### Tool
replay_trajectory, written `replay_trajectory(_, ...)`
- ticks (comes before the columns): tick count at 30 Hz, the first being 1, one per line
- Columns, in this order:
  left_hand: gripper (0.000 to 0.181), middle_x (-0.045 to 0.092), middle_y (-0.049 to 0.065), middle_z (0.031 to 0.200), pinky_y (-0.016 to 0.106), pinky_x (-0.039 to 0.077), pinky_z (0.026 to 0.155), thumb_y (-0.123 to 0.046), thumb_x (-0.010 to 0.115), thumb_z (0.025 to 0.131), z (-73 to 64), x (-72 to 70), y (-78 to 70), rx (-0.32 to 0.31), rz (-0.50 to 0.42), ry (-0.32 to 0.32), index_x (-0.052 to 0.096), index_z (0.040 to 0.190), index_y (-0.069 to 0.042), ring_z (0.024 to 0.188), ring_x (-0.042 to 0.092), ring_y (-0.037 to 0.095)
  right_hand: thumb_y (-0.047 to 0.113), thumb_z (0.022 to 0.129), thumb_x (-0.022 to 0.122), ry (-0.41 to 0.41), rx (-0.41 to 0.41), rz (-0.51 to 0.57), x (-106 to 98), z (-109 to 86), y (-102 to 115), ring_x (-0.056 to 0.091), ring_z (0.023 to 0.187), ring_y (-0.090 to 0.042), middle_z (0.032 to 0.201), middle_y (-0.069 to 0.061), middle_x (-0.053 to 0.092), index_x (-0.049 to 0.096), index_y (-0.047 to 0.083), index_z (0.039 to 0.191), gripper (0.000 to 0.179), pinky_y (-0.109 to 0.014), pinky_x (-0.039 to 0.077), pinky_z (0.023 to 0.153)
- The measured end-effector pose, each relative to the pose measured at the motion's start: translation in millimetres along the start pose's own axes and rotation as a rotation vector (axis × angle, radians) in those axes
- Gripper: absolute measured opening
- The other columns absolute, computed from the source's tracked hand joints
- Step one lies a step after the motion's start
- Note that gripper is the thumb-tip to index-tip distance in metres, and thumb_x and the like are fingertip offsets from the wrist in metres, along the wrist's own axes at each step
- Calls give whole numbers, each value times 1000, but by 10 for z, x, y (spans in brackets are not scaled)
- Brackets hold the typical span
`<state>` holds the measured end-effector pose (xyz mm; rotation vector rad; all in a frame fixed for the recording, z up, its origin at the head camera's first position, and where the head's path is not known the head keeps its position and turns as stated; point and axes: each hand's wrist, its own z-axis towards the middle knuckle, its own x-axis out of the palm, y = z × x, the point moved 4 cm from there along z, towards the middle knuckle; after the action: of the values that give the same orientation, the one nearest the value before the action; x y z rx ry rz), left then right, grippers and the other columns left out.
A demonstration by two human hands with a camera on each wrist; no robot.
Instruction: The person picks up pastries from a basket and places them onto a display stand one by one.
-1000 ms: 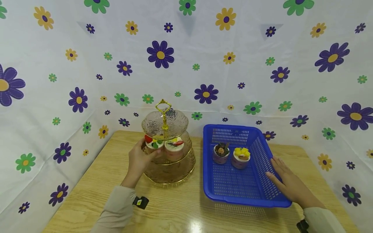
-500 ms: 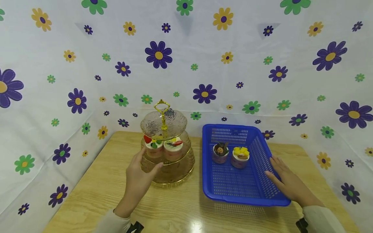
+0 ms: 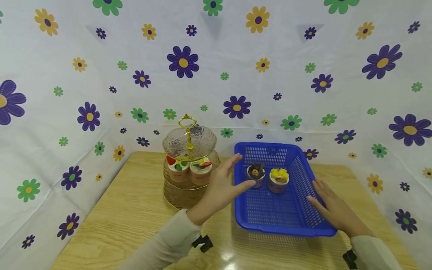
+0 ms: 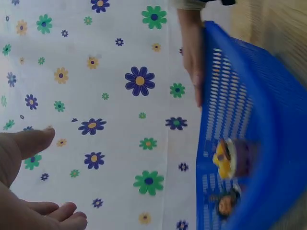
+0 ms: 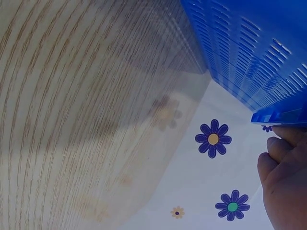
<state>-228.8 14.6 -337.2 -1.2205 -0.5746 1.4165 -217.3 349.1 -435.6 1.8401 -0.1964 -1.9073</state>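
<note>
My left hand (image 3: 221, 189) is held in the air over the left rim of a blue plastic basket (image 3: 275, 228), thumb and fingers spread, holding nothing. In the basket stand two cupcakes in cups: a chocolate-topped one (image 3: 255, 173), just beyond my left fingertips, and a yellow-topped one (image 3: 278, 180). My right hand (image 3: 337, 210) rests on the basket's right rim, fingers fairly straight along the outer side and thumb over the inside. On the middle tier of a three-tier cake stand (image 3: 189, 144) sit a strawberry-topped cupcake (image 3: 177, 170) and a white-topped cupcake (image 3: 200, 172).
Both basket and stand are on a wooden table (image 3: 111, 210), the stand to the left. A white cloth (image 3: 152, 93) with printed flowers hangs behind and at both sides. The stand's gold handle (image 3: 187, 123) rises above its top tier.
My left hand has let go of the strawberry-topped cupcake on the stand's middle tier, drawn back, and moved right to the basket's left rim. The right hand stays on the basket.
</note>
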Motion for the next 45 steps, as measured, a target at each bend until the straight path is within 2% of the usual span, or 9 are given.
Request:
replay_trajectory(4,80,43,2,147,25,32,110,-26,78,81,396,297,-69,-48,-84,92,35,147,-10,137,37,14,40,102,41,-5,0,3,-6,-1,-17,0,144,-44,156,-28,8,16,-7,149,71,-70,14,106)
replay_trajectory(7,81,46,1,146,25,35,108,-29,79,81,638,508,-37,-67,-25,114,37,147,-9,135,41,15,40,102,41,-8,-1,5,7,0,-27,0,144,-43,156,-27,8,17,-7,149,70,-70,14,106)
replay_trajectory(10,80,46,1,146,28,36,108,-29,78,81,812,718,52,-100,14,140,38,147,-10,134,42,17,41,102,41,-6,6,4,16,-1,-35,0,144,-43,156,-27,8,18,-7,149,70,-70,14,106)
replay_trajectory(14,79,47,3,145,31,36,109,-27,79,80,937,995,266,-146,11,160,38,146,-9,134,43,17,41,102,41,-15,10,0,4,-2,-43,1,144,-43,157,-26,8,18,-6,149,70,-69,14,106)
replay_trajectory(19,81,49,1,143,31,39,106,-25,81,78,942,1259,575,-234,82,188,40,145,-8,132,45,17,41,102,42,-21,7,6,2,-4,-44,1,144,-43,157,-25,9,18,-5,150,70,-69,15,106)
replay_trajectory(24,82,49,4,143,33,40,105,-25,83,76,910,1397,773,-323,92,213,41,144,-7,128,47,21,41,102,42,-15,12,12,10,-16,-46,1,144,-43,157,-25,9,18,-5,150,70,-69,14,106)
replay_trajectory(36,87,47,14,141,36,39,107,-21,85,73,944,1498,871,-364,128,234,39,144,-1,127,48,26,41,102,42,-14,23,4,-29,-18,-25,2,144,-44,157,-26,9,18,-6,149,71,-69,15,106)
replay_trajectory(45,90,46,9,145,39,36,109,-23,84,74,964,1550,947,-405,202,285,35,147,-7,131,45,24,40,102,43,-25,12,4,-5,-12,-35,3,144,-42,157,-25,10,19,-4,150,70,-69,17,106)
